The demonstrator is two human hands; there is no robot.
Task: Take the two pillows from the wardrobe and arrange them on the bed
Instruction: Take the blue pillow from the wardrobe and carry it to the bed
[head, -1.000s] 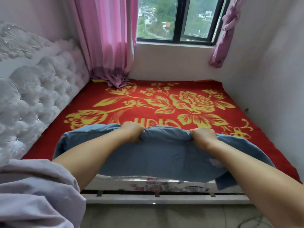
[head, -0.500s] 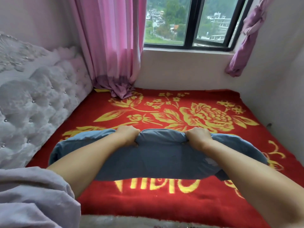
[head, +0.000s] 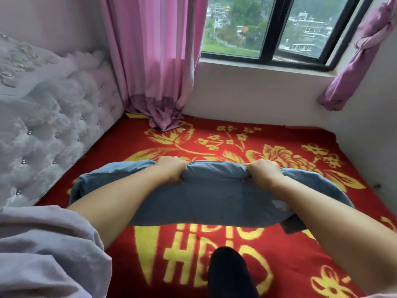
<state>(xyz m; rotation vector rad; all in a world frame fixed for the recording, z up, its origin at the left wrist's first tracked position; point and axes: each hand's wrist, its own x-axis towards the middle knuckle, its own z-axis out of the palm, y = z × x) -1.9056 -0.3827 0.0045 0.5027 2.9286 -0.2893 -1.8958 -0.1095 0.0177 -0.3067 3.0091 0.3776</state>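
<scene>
blue pillow carried out over the red bed, both hands bunched on its far edge

the bed point(head: 133, 134), covered in a red blanket with yellow flowers, fills the view, with a tufted white headboard point(head: 53, 125) along its left side and a window point(head: 268, 29) with pink curtains point(head: 154, 61) beyond. the blue pillow point(head: 214, 198) hangs over the middle of the bed, well short of the headboard; whether it touches the blanket i cannot tell. it sags at both ends and creases where it is held, so it looks soft, light and limp, not slippery. the left hand point(head: 171, 169) and right hand point(head: 263, 173) are each closed in a fist around a gather of cloth on the far long edge. a hold nearer the corners would likely keep it flatter for laying down. only one pillow shows.
</scene>
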